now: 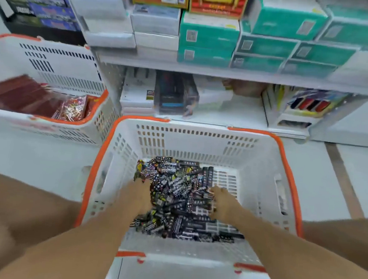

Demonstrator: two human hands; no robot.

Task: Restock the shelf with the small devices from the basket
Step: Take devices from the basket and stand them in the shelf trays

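Observation:
A white basket with an orange rim (192,137) stands on the floor right below me. On its bottom lies a heap of several small dark device packs (178,196) with black, white and yellow print. My left hand (140,196) reaches down onto the left side of the heap. At the heap's right side my right hand (223,203) lies on the packs, fingers pointing inward. Blur hides whether either hand grips a pack. Beyond the basket the low white shelf (225,111) holds boxed goods.
A second white and orange basket (52,63) with red packs stands at the left. Teal boxes (263,42) and white boxes (143,26) fill the shelf above. A small display of coloured items (304,104) sits at the lower shelf's right. My knees flank the basket.

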